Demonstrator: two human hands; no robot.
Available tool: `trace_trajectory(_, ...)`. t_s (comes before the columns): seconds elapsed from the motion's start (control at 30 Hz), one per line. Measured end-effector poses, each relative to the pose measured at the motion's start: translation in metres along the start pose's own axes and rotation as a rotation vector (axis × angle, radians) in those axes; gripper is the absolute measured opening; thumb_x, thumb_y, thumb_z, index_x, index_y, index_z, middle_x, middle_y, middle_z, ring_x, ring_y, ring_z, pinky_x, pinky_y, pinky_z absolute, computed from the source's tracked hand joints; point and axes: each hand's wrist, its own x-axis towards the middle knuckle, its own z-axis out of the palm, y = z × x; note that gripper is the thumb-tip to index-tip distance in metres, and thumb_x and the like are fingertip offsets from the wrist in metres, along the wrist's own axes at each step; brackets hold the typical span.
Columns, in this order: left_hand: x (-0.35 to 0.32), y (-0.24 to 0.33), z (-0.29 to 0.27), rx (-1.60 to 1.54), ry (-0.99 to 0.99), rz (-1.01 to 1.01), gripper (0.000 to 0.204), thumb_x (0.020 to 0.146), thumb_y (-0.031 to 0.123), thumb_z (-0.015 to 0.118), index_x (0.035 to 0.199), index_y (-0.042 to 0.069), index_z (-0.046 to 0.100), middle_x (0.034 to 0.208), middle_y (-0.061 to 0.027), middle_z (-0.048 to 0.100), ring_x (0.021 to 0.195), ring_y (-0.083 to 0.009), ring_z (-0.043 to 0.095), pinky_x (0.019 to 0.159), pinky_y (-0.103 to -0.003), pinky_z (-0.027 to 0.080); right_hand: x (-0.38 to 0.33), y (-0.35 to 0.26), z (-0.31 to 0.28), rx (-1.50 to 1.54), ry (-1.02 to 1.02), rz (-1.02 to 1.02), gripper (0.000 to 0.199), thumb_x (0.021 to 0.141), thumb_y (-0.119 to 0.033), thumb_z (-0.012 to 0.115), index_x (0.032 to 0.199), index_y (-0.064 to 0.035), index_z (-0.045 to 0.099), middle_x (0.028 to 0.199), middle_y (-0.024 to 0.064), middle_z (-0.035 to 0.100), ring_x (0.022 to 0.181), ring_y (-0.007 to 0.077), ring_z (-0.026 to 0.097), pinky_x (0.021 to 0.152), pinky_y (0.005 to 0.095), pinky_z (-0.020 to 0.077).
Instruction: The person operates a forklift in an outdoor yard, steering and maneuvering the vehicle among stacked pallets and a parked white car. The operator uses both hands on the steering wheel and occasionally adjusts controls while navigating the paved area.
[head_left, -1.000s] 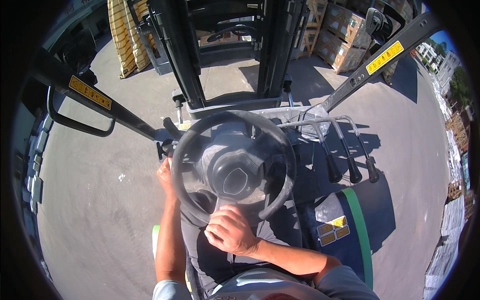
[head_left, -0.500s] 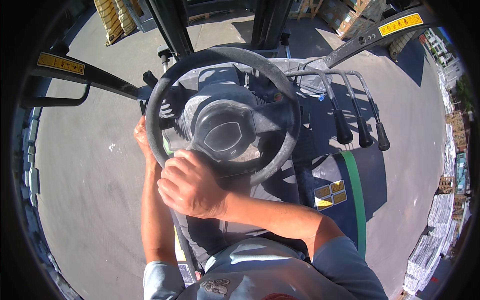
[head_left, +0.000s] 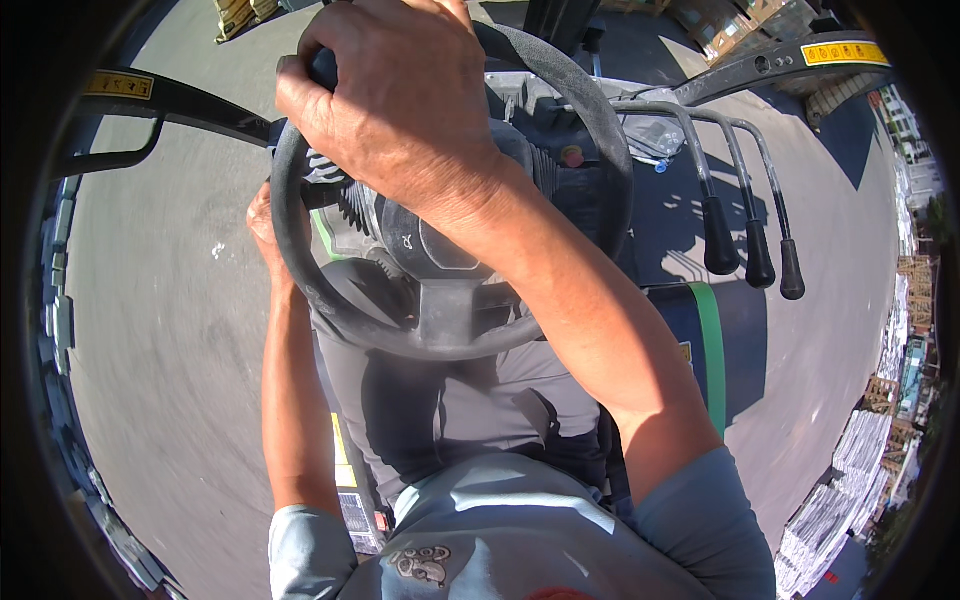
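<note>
My right hand (head_left: 400, 105) reaches across to the upper left of a black steering wheel (head_left: 600, 120). Its fingers curl over the rim, and the wrist and forearm cover part of the hub (head_left: 445, 245). Low on the left, my left hand (head_left: 263, 225) is closed just outside the rim. The wheel and the hand itself hide what those fingers hold, if anything. One broad spoke (head_left: 445, 312) points down toward my lap.
Right of the wheel stand three bent control levers with black knobs (head_left: 720, 238). A dark frame bar (head_left: 180, 108) runs along the left, another (head_left: 735, 78) at upper right. Wooden crates (head_left: 735, 25) stand ahead. Stacked pale slabs (head_left: 850, 470) line the yard's right edge.
My right hand has moved from the lower left of the rim up to its upper left. The steering wheel has turned clockwise. My left hand stays beside the rim.
</note>
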Motion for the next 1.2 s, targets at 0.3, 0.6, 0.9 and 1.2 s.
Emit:
trace_trajectory(0.3,-0.009,0.001,0.004,-0.136,0.056,0.06,0.023,0.105,0.017,0.064,0.09,0.001,0.072,0.071,-0.0019,0.063,0.066,-0.0102,0.056,0.059,-0.031,0.045,-0.013,0.024,-0.083,-0.047,-0.045,0.384,0.02,0.089,-0.027,0.079,0.09,-0.0068,0.075,0.079,0.004,0.071,0.072,0.0122,0.066,0.071,0.0274,0.0499)
trace_trajectory(0.6,-0.016,0.021,-0.003,-0.347,0.043,-0.035,0.047,0.108,0.042,0.062,0.089,0.0,0.073,0.067,0.0027,0.058,0.061,-0.0059,0.05,0.054,-0.029,0.042,-0.076,0.017,-0.137,-0.033,0.075,0.593,0.022,0.096,-0.024,0.075,0.096,-0.0032,0.069,0.089,0.0047,0.068,0.08,0.0154,0.063,0.075,0.0299,0.0508)
trace_trajectory(0.9,-0.02,0.026,-0.01,-0.044,0.113,-0.022,0.039,0.109,0.036,0.061,0.094,0.001,0.073,0.073,0.0029,0.061,0.069,-0.0078,0.051,0.064,-0.031,0.046,-0.144,-0.028,-0.17,0.043,-0.054,0.54,0.011,0.094,-0.005,0.071,0.101,-0.0006,0.064,0.099,0.0102,0.065,0.09,0.0227,0.061,0.08,0.0344,0.051)
trace_trajectory(1.2,-0.026,0.047,-0.015,-0.287,0.071,-0.179,0.049,0.109,0.045,0.058,0.088,0.003,0.073,0.068,0.0013,0.064,0.064,-0.0076,0.056,0.059,-0.031,0.046,-0.158,-0.037,-0.171,-0.033,-0.076,0.366,0.013,0.09,-0.005,0.075,0.1,-0.004,0.065,0.095,0.0105,0.067,0.094,0.0315,0.06,0.085,0.0431,0.0499)
